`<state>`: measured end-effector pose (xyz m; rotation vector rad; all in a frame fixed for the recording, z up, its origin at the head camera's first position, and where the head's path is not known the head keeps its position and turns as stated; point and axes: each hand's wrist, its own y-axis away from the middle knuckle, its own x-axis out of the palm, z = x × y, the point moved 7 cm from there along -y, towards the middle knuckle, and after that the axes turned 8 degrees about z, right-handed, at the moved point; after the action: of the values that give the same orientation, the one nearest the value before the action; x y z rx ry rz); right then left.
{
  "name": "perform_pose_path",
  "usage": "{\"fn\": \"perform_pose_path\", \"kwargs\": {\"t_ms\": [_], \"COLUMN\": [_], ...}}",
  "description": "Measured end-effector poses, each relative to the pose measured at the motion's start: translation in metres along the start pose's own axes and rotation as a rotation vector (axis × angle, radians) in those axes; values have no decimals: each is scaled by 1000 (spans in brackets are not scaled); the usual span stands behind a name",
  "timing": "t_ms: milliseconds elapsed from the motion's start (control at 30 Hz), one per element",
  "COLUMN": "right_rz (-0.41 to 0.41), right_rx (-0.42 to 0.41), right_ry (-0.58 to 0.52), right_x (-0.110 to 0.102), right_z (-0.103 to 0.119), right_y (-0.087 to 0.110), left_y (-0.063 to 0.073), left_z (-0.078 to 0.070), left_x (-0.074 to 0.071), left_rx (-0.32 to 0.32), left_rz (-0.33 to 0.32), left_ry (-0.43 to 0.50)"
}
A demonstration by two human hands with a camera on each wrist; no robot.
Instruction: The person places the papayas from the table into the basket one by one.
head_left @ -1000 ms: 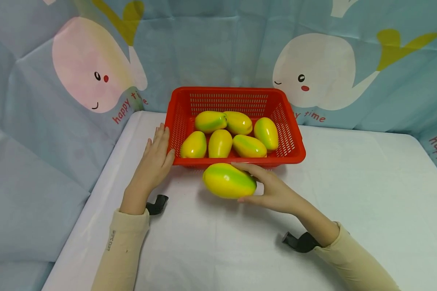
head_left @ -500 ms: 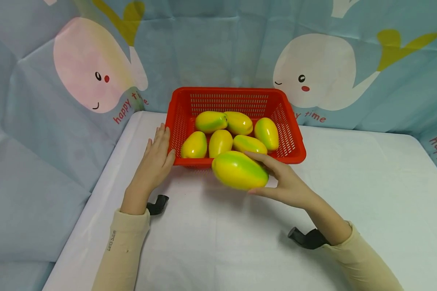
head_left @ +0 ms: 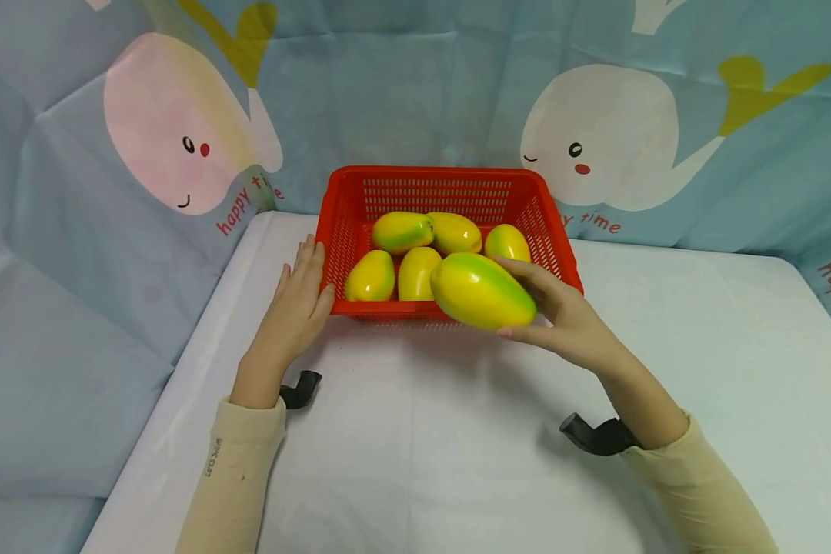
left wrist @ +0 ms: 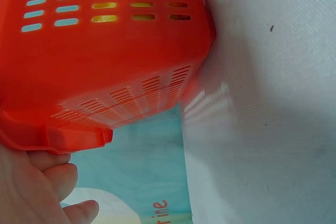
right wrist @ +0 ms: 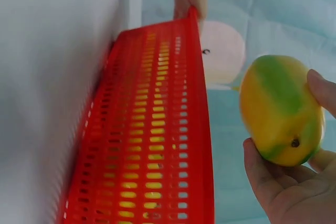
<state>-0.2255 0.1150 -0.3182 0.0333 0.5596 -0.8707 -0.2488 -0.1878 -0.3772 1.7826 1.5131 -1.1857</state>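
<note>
A yellow mango with a green stripe [head_left: 481, 292] is gripped between the thumb and fingers of my right hand [head_left: 571, 319]. In the head view it overlaps the front right rim of a red plastic basket [head_left: 388, 309]. The right wrist view shows the mango [right wrist: 281, 108] above rim height, its dark stem end facing the camera. Several more mangoes lie in the basket, among them one at the front left [head_left: 370, 277]; another at the front right is hidden behind the held one. My left hand [head_left: 294, 296] rests with straight fingers along the basket's left rim.
The basket stands on a white-covered table [head_left: 402, 454], close to a blue curtain [head_left: 402, 92] printed with whales. Black curved pieces stick out at both wrists, one by the left sleeve [head_left: 301, 389] and one by the right sleeve [head_left: 599, 435].
My right hand has carried the mango up, away and to the right, from in front of the basket to over its front rim. The left hand and basket have stayed in place.
</note>
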Motion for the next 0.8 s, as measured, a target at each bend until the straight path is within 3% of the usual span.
{"fn": "perform_pose_path", "kwargs": {"t_ms": [433, 800], "right_rz": [-73, -146], "right_rx": [-2, 178], "right_ry": [-55, 25], "right_x": [-27, -45], "right_z": [-2, -32], "right_y": [-12, -30], "left_y": [0, 0], "left_z": [1, 0], "left_x": [1, 1], "left_rx": [-4, 1], "left_rz": [3, 1], "left_ry": [3, 1]}}
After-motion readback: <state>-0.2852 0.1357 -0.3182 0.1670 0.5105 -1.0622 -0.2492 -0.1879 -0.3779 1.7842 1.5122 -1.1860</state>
